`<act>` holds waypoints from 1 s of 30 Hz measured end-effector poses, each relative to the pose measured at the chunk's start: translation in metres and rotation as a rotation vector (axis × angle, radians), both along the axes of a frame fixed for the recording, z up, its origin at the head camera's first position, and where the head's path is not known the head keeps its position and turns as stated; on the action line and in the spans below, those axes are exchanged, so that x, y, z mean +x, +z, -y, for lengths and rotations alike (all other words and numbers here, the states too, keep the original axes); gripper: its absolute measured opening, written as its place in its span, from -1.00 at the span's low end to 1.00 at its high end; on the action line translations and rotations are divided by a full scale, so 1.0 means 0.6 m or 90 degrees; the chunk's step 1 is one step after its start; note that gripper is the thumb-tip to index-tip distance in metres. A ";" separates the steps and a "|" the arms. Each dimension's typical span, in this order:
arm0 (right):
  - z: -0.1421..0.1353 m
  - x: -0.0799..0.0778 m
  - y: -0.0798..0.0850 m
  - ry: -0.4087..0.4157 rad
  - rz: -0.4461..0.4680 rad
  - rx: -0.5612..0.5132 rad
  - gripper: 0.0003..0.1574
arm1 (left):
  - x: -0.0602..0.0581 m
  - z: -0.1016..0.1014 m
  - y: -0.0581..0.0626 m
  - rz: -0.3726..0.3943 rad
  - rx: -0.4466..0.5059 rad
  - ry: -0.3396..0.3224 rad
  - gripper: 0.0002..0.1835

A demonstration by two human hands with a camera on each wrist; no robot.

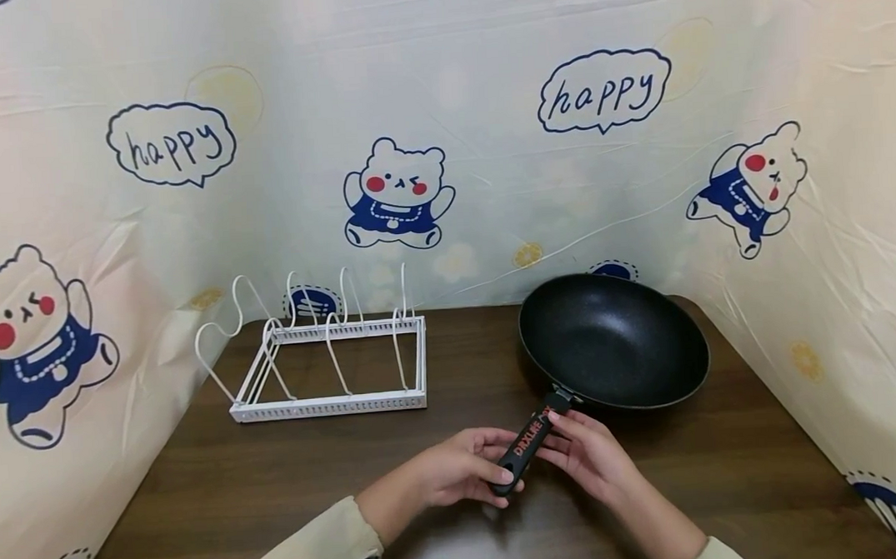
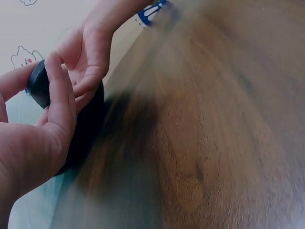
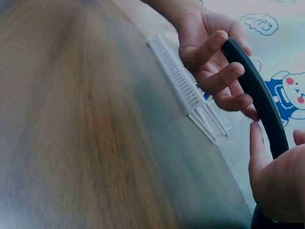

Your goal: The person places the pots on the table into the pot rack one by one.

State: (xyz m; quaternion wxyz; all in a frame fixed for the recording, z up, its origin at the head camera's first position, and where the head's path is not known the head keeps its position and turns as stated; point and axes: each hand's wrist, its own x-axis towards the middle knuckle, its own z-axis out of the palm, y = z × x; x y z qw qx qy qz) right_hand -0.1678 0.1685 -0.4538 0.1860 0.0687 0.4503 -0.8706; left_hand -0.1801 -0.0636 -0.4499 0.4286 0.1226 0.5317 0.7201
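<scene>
A deep black frying pan [image 1: 616, 339] is at the right of the table in the head view, its inside facing me. Its black handle [image 1: 526, 447] with red lettering points toward me, down and to the left. My left hand [image 1: 459, 467] pinches the handle's free end, thumb on top and fingers beneath. Nearer the pan, my right hand [image 1: 594, 461] holds the handle between thumb and fingers. The right wrist view shows both hands along the handle [image 3: 257, 90], which is raised off the table. Whether the pan's base touches the table is hidden.
At the left of the brown wooden table [image 1: 276, 479] stands a white rack [image 1: 329, 408] with several upright wire loops. A pale curtain [image 1: 489, 186] printed with bears and "happy" bubbles encloses the table's back and sides, close behind the pan and the rack.
</scene>
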 end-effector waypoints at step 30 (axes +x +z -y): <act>0.009 0.006 -0.017 0.003 -0.136 0.128 -0.24 | 0.024 -0.006 -0.054 -0.050 0.112 -0.097 -0.34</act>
